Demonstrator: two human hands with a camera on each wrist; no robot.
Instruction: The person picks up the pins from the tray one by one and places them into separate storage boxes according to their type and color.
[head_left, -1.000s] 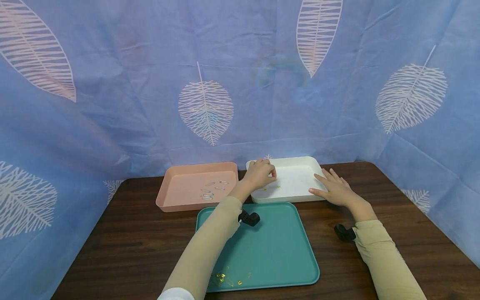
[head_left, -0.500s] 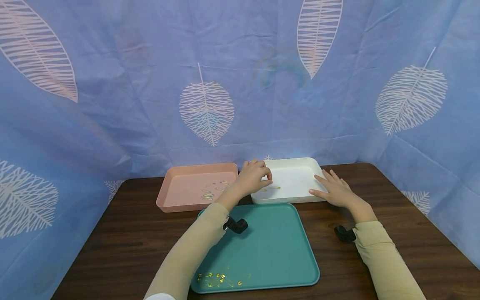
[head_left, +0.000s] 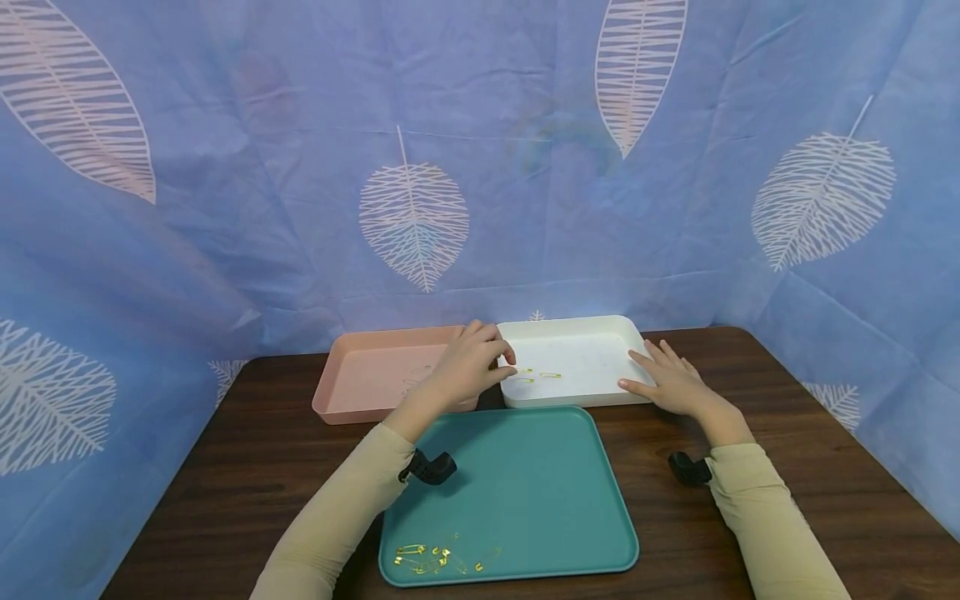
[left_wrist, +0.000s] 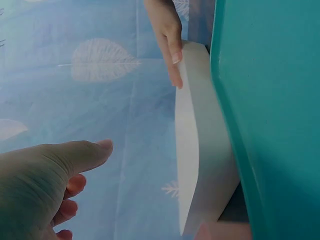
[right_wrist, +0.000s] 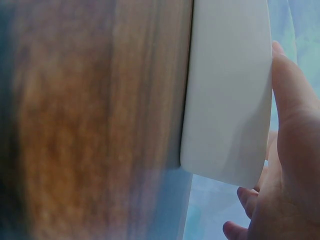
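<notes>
Left hand (head_left: 468,362) at centre of head frame, over where the pink tray and white tray meet. Fingers loosely curled, thumb held apart from them, nothing seen gripped; left wrist view agrees, with a gap between thumb and fingers. Right hand (head_left: 670,385) right of centre, fingers spread, thumb against the rim of the white tray (head_left: 592,357) at its right end; touching, not gripping anything. Right wrist view: thumb along the tray's edge at right of frame, other fingers partly hidden behind the tray.

Gold safety pins (head_left: 551,375): three visible in the lower left of the white tray, lying flat, just right of the left thumb. More gold pins (head_left: 410,550) in a loose cluster in the lower-left corner of the teal tray (head_left: 532,492), lower centre of frame; exact count unclear, some overlap. Pink tray (head_left: 363,375) left of centre, partly covered by the left hand and forearm; a few thin pins inside, faint and partly hidden.

Dark wood tabletop (head_left: 225,467) under all three trays. Beige sleeves (head_left: 772,517) on both arms, black wrist camera (head_left: 689,468) at each cuff. Blue cloth (head_left: 517,217) with white leaf prints fills the upper frame.
</notes>
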